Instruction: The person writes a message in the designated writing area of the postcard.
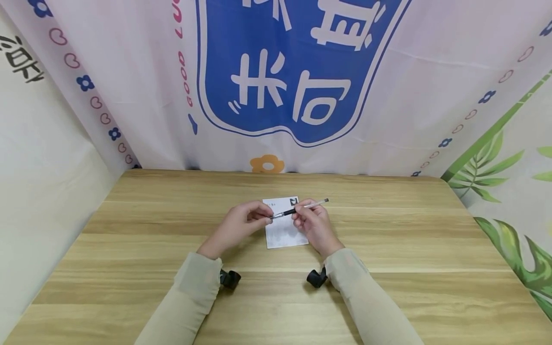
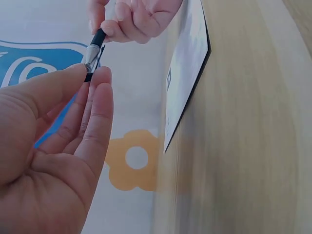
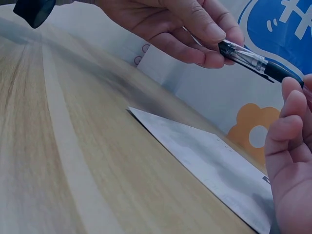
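Observation:
A gel pen (image 1: pixel 289 212) with a black grip and clear barrel is held above the table, tilted up to the right. Its clear cap (image 3: pixel 249 58), with a dark clip, covers the tip end. My left hand (image 1: pixel 241 221) pinches the end of this cap between thumb and fingertips, as the left wrist view also shows. Around the black grip, the fingers of my right hand (image 1: pixel 315 224) are curled. Below both hands lies a thin white pad or booklet (image 1: pixel 282 235) with a small dark printed mark at its far right corner; the hands partly cover its sides.
The wood-grain table (image 1: pixel 276 306) extends all around the white pad. Behind its far edge hangs a printed curtain (image 1: pixel 151 96) with a blue emblem and an orange flower. Black wrist cameras (image 1: pixel 230 279) sit at both sleeves, just above the table.

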Demonstrator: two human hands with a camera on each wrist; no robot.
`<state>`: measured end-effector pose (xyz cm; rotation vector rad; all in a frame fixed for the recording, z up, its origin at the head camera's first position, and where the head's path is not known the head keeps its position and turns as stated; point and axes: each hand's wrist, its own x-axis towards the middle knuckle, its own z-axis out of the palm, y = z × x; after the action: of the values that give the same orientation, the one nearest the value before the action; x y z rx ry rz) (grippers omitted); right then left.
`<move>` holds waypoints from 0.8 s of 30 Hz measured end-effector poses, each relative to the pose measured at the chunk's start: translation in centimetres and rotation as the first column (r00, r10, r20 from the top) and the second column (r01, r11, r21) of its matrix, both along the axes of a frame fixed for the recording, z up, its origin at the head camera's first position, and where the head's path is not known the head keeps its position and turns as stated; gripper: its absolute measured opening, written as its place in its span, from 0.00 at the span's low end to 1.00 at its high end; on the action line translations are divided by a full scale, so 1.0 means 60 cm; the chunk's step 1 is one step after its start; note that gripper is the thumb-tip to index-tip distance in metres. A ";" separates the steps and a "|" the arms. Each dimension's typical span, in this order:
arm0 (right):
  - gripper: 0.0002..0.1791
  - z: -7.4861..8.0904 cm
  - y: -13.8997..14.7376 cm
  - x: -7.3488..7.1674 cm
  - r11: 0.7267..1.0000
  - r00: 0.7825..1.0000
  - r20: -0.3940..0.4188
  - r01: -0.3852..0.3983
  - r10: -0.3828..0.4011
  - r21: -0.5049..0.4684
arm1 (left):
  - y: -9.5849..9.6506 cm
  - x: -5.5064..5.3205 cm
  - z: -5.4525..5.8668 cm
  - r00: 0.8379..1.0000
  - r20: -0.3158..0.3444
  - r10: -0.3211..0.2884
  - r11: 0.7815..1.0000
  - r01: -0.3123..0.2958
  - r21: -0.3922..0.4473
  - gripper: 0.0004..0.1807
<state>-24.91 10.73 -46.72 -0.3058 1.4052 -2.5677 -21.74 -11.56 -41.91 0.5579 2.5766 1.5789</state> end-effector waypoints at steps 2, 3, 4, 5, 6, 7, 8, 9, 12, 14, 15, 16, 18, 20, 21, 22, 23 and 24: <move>0.04 0.000 0.002 -0.001 1.000 1.000 0.000 -0.017 0.017 -0.006 | 0.001 0.001 0.001 1.000 0.000 0.002 1.000 -0.002 0.012 0.06; 0.06 0.000 0.002 -0.001 0.999 1.000 0.001 -0.030 0.030 -0.012 | 0.001 0.001 0.001 1.000 0.003 0.002 1.000 -0.002 0.024 0.06; 0.09 0.001 0.003 -0.002 0.999 0.999 0.006 -0.042 0.043 -0.020 | 0.001 0.001 0.002 1.000 0.005 0.003 0.999 -0.003 0.036 0.06; 0.12 0.001 0.004 -0.002 0.998 0.998 0.008 -0.057 0.057 -0.030 | 0.001 0.002 0.003 1.000 0.007 0.004 0.999 -0.005 0.049 0.06; 0.14 0.001 0.005 -0.003 0.997 0.997 0.011 -0.072 0.073 -0.039 | 0.002 0.002 0.004 1.000 0.008 0.007 0.998 -0.007 0.061 0.06; 0.16 0.001 0.006 -0.004 0.995 0.996 0.013 -0.085 0.086 -0.045 | 0.002 0.003 0.005 1.000 0.009 0.009 0.997 -0.009 0.074 0.05; 0.17 0.001 0.006 -0.004 0.994 0.995 0.016 -0.098 0.099 -0.053 | 0.002 0.004 0.006 1.000 0.008 0.010 0.996 -0.011 0.084 0.05; 0.18 0.001 0.007 -0.004 0.992 0.994 0.018 -0.109 0.110 -0.060 | 0.002 0.005 0.008 1.000 0.002 0.011 0.996 -0.011 0.088 0.04; 0.20 0.002 0.008 -0.003 0.989 0.991 0.017 -0.130 0.131 -0.069 | 0.003 0.008 0.013 1.000 -0.022 0.007 0.996 -0.005 0.089 0.03; 0.20 0.003 0.009 -0.002 0.987 0.990 0.011 -0.139 0.140 -0.080 | 0.004 0.009 0.015 0.999 -0.047 -0.003 0.997 0.007 0.081 0.02; 0.20 0.003 0.009 -0.001 0.986 0.990 0.005 -0.142 0.143 -0.084 | 0.005 0.010 0.016 0.998 -0.061 -0.010 0.997 0.014 0.076 0.02; 0.20 0.003 0.009 0.001 0.985 0.989 -0.005 -0.148 0.148 -0.090 | 0.005 0.011 0.017 0.997 -0.074 -0.016 0.997 0.022 0.073 0.03; 0.19 0.003 0.010 0.003 0.981 0.986 -0.031 -0.163 0.161 -0.105 | 0.006 0.012 0.019 0.995 -0.099 -0.027 0.997 0.034 0.063 0.03; 0.17 0.003 0.011 0.005 0.976 0.983 -0.054 -0.180 0.175 -0.120 | 0.007 0.014 0.022 0.993 -0.118 -0.031 0.998 0.038 0.055 0.03; 0.15 0.002 0.011 0.005 0.972 0.981 -0.067 -0.192 0.184 -0.132 | 0.008 0.015 0.023 0.991 -0.128 -0.031 0.998 0.038 0.051 0.03; 0.14 0.002 0.011 0.006 0.968 0.978 -0.077 -0.203 0.194 -0.146 | 0.009 0.016 0.025 0.990 -0.138 -0.030 0.998 0.037 0.049 0.03; 0.12 0.002 0.011 0.006 0.964 0.976 -0.086 -0.214 0.202 -0.158 | 0.010 0.017 0.027 0.989 -0.146 -0.028 0.998 0.036 0.052 0.02; 0.11 0.001 0.011 0.006 0.960 0.974 -0.092 -0.222 0.209 -0.171 | 0.011 0.018 0.028 0.988 -0.152 -0.025 0.998 0.034 0.055 0.02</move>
<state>-24.57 11.40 -46.64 -0.5545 1.0933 -2.5262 -20.67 -10.88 -40.22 0.7458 2.6221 1.6673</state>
